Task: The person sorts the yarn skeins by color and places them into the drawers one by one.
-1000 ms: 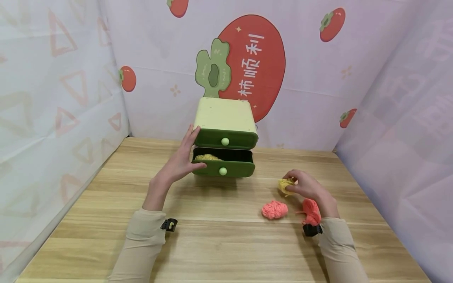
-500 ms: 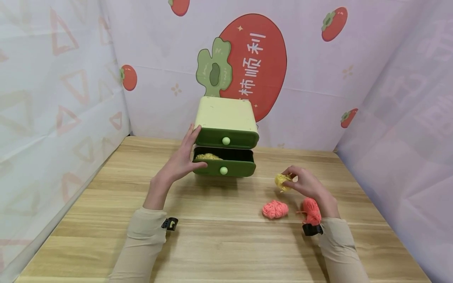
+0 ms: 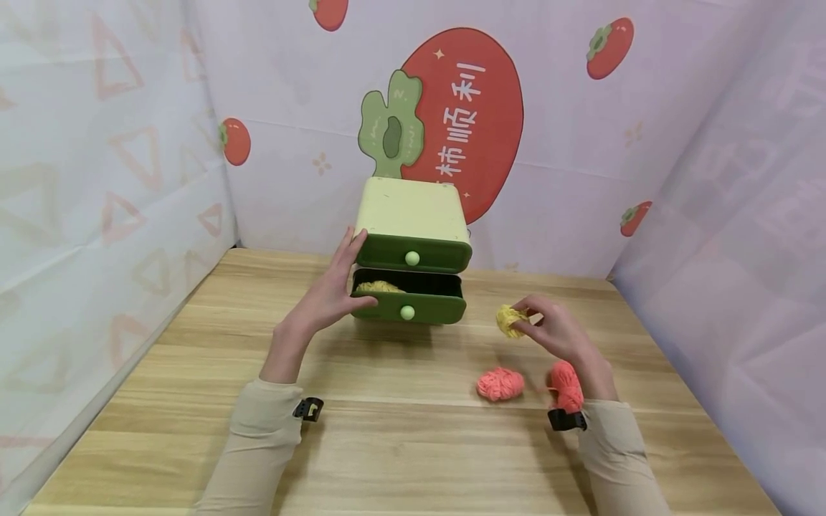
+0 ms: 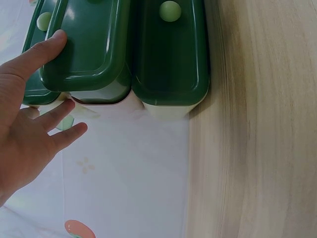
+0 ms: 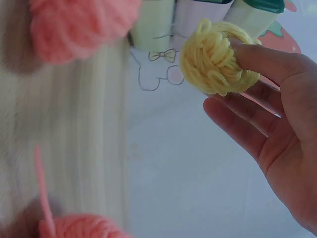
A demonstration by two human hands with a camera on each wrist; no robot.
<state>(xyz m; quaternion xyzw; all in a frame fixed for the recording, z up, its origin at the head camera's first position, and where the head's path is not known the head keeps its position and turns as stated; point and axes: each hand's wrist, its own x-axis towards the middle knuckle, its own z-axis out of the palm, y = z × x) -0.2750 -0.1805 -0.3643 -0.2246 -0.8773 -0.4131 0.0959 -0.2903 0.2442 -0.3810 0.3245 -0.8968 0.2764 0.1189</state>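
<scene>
My right hand (image 3: 560,331) pinches a small ball of yellow yarn (image 3: 507,320) between thumb and fingers, to the right of the little cabinet (image 3: 413,208). In the right wrist view the loops of this yarn ball (image 5: 210,59) show, held up off the wood. The cabinet has a cream top and green fronts, and one drawer (image 3: 435,308) below the top one is pulled out. Inside it lies more yellow yarn (image 3: 379,287), partly hidden by the drawer front. My left hand (image 3: 323,295) rests at the cabinet's left side, fingers extended, its thumb over the pulled-out drawer's front (image 4: 89,49).
Two coral-pink yarn bundles lie on the wooden table (image 3: 400,444): one bundle (image 3: 500,384) in front of my right hand, another bundle (image 3: 566,385) beside my right wrist. A lower green drawer front (image 4: 171,59) appears in the left wrist view. Printed cloth walls (image 3: 290,208) enclose the table.
My right hand has raised the yellow yarn ball and carried it slightly left, toward the cabinet. My left hand and the pulled-out drawer stay as they were.
</scene>
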